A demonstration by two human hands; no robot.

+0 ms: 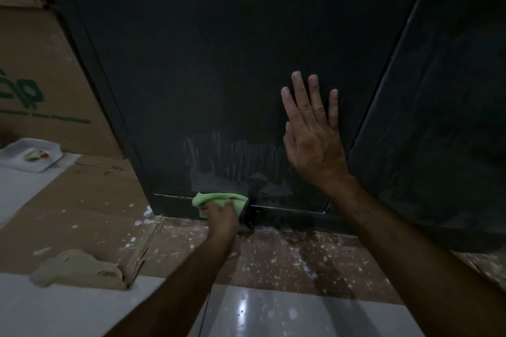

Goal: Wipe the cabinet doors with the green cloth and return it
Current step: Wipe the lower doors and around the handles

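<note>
1. Dark cabinet door (pixel 219 63) fills most of the view; it serves as the landmark.
2. Left hand (pixel 220 213) is at the door's bottom edge, fingers curled round the green cloth (pixel 216 200), bunching it.
3. The cloth is pressed against the door's lower edge, just above the floor, touching a small black fitting (pixel 249 216) at the base on its right side.
4. Right hand (pixel 315 134) lies flat on the door, up and right of the cloth, fingers straight and slightly spread, palm on the surface near the door's right edge.
5. Pale smeared streaks (pixel 232 156) mark the door between the two hands, just above the cloth.
6. A second dark panel (pixel 451 117) stands right of the door, angled outward.
7. Cardboard box (pixel 41 76) with green print stands left of the door.
8. White tray (pixel 52 160) sits on the floor left of the door, in front of the box; contents too small to tell.
9. Flattened cardboard (pixel 82 213), paint-flecked, lies on the floor below-left of the door.
10. Brown speckled floor strip (pixel 287 254) runs below the door; glossy pale tile (pixel 273 312) lies nearer the camera.
</note>
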